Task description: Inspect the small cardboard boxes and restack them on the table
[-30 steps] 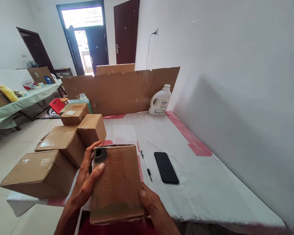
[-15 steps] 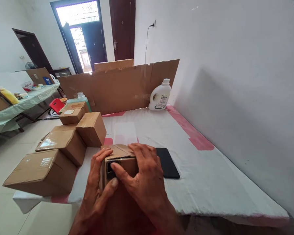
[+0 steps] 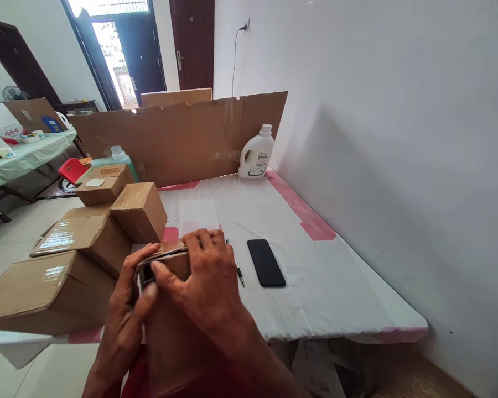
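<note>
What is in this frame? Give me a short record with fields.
Left hand: grips the small cardboard box from its left side.
Right hand: lies over the box's top flap, thumb at a dark opening.
Table: pen, black phone, white bottle.
Table's left: stacked cardboard boxes.

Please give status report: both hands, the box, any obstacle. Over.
Left hand grips cardboard box at its side. Right hand clasps its top. Box at near edge of table. Pen close on its right, phone farther.
</note>
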`<state>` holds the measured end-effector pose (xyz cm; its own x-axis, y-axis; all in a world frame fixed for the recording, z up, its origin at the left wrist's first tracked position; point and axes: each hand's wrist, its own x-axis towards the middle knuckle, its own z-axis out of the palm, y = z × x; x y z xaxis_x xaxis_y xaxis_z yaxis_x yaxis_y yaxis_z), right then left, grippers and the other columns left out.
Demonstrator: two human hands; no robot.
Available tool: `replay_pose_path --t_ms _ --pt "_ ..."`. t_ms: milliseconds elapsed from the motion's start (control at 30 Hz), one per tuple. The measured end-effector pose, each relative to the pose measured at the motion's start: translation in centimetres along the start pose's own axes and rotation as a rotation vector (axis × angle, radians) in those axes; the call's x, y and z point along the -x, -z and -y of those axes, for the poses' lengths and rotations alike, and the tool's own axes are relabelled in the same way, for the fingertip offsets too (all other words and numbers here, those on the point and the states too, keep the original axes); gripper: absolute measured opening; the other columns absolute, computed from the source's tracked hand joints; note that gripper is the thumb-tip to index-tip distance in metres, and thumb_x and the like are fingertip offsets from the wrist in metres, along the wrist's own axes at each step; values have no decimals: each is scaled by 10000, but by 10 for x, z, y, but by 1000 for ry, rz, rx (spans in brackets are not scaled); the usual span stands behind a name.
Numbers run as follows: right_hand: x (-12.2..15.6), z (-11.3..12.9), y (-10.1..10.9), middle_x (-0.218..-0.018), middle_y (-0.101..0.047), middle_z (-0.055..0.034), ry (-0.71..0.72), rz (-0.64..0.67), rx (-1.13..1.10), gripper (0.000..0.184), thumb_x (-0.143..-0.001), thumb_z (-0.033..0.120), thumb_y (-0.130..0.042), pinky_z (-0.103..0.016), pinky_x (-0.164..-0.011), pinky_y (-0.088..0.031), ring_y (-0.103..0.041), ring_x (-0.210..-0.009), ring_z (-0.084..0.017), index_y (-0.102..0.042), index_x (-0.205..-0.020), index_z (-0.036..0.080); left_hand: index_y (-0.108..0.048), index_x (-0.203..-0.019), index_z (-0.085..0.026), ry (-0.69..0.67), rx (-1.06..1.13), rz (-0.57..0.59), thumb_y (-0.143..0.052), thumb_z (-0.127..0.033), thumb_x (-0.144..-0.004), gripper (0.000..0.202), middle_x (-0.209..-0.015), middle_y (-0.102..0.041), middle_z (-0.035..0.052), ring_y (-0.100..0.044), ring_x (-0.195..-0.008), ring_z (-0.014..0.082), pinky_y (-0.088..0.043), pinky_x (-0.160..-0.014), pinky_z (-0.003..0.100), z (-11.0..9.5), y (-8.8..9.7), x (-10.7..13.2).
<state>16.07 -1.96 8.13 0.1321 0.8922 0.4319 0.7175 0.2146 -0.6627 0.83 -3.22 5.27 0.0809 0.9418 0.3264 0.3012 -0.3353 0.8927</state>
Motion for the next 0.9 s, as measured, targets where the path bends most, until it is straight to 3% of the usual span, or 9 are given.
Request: replay_pose_path --t_ms 133,233,367,433,567,633,700,800,900 --pt "-5 -48 23 -1162 -689 -88 -15 -116 -380 468 -959 641 -517 -448 -937 -519 -627 -1085 -276 -649 -1161 240 -346 -1536 -299 -98 8 178 -665 -464 -887 742 -1568 -414 92 -421 -1434 368 -348 -1192 537 8 -5 -1" --pt "5 -109 24 -923 -705 -54 -298 -235 -331 415 -1010 578 -419 -338 -736 -506 -667 -841 -227 -639 -997 226 -351 -1516 -294 -104 81 199 -652 -446 -890 712 -1547 -414 105 -422 -1420 375 -350 -1176 556 12 -9 -5" --pt "28 -175 -5 -831 -730 -104 -677 253 254 204 -943 398 -574 -353 -706 -459 -706 -830 -293 -634 -959 204 -355 -1491 -284 -74 166 232 -640 -415 -882 685 -1501 -448 113 -451 -1382 375 -379 -1141 549 14 -10 -11" --pt "39 -189 -23 -853 -744 -152 -725 340 337 169 -927 337 -576 -369 -677 -453 -724 -846 -335 -634 -988 190 -345 -1487 -293 -95 151 244 -639 -395 -868 692 -1478 -457 106 -464 -1364 365 -381 -1134 538 14 -10 -12" --pt "43 -192 -39 -790 -739 -154 -702 324 257 128 -902 249 -544 -362 -619 -444 -729 -756 -328 -602 -791 225 -352 -1466 -312 -147 95 235 -641 -369 -839 693 -1471 -419 84 -449 -1360 346 -359 -1147 513 12 -10 -10" --pt "39 -191 -35 -703 -717 -126 -667 309 165 240 -885 244 -546 -351 -592 -445 -713 -690 -300 -535 -646 248 -350 -1462 -317 -142 87 230 -634 -359 -835 690 -1471 -409 77 -432 -1373 339 -348 -1157 504 12 -11 -9" --pt "33 -189 -23 -677 -708 -95 -627 256 67 276 -916 325 -518 -337 -583 -470 -703 -664 -270 -513 -649 257 -345 -1461 -316 -133 95 233 -630 -358 -827 697 -1457 -418 76 -438 -1366 334 -353 -1154 498 12 -10 -8" --pt "26 -170 9 -734 -730 -44 -581 -117 -323 254 -889 481 -590 -304 -555 -511 -705 -633 -228 -545 -818 241 -360 -1447 -312 -137 97 239 -639 -358 -815 693 -1442 -425 74 -451 -1345 324 -367 -1140 484 11 -9 -8" --pt "24 -125 43 -752 -736 -3 -412 -488 -807 318 -781 441 -787 -264 -541 -529 -704 -598 -185 -599 -905 216 -371 -1437 -309 -163 76 233 -650 -358 -805 693 -1439 -421 70 -436 -1349 318 -357 -1150 483 10 -9 -10"
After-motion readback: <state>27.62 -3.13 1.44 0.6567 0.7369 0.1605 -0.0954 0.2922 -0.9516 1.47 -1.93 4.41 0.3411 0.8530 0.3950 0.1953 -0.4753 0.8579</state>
